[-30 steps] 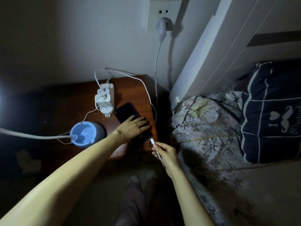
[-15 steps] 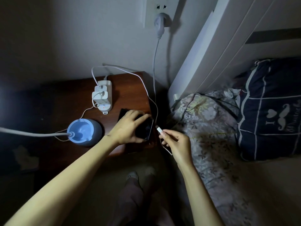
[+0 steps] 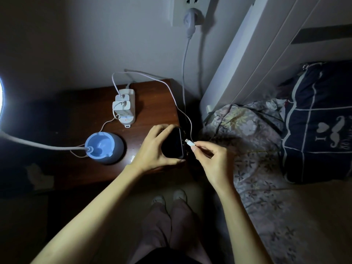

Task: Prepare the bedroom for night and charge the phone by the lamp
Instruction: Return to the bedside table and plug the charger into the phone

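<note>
My left hand (image 3: 152, 149) grips a black phone (image 3: 173, 143) at the right edge of the dark wooden nightstand (image 3: 76, 115), its end turned toward the bed. My right hand (image 3: 211, 159) pinches the white plug (image 3: 189, 142) of a charging cable (image 3: 171, 88), the tip a short gap from the phone's end. The cable runs back to a white power strip (image 3: 125, 109) with two chargers plugged in. A blue lamp base (image 3: 103, 147) with a white gooseneck stands at the nightstand's front; its lit head glows at the far left edge.
A wall socket (image 3: 190, 10) above holds the strip's plug and cord. The white headboard (image 3: 257, 54) rises on the right. On the bed lie a floral quilt (image 3: 247, 134) and a navy pillow (image 3: 320, 121). My feet (image 3: 169, 197) stand between nightstand and bed.
My left hand lifted the phone off the nightstand and turned its end toward the bed. My right hand brought the cable plug up close to it.
</note>
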`<state>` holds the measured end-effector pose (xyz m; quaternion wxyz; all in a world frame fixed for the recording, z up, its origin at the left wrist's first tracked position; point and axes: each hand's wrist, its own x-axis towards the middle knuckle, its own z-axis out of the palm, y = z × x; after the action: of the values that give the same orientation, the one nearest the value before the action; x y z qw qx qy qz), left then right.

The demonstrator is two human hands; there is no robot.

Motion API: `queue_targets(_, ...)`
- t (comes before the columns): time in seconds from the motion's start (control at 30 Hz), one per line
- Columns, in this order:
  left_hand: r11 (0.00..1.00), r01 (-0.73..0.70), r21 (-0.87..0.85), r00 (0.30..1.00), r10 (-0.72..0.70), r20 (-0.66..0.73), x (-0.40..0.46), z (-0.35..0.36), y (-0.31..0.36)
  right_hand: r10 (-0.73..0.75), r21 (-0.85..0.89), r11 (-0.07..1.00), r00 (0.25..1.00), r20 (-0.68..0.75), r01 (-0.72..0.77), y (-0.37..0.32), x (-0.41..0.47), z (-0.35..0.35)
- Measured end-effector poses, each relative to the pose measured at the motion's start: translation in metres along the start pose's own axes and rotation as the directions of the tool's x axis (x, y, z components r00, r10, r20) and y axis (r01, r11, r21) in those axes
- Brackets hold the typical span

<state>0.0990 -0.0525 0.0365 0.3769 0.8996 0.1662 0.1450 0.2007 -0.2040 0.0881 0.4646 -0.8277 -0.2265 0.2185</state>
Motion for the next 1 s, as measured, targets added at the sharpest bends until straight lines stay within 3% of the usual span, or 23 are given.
queue_targets(0.3, 1.000, -0.021, 0.009, 0.999, 0.021, 0.048, -0.001, -0.009, 0.005, -0.089, -0.067, 0.993, 0.991, 0.099, 0.095, -0.003, -0.001, -0.002)
queue_targets(0.57, 0.975, -0.099, 0.200, 0.982, 0.062, 0.180, -0.001, -0.016, 0.007, -0.129, -0.275, 0.943, 0.968, 0.217, 0.187, -0.013, 0.007, -0.012)
queue_targets(1.0, 0.962, -0.094, 0.258, 0.973, 0.034, 0.229, 0.008, -0.026, 0.013, 0.021, -0.055, 0.998, 0.962, 0.273, -0.007, 0.000, 0.017, -0.005)
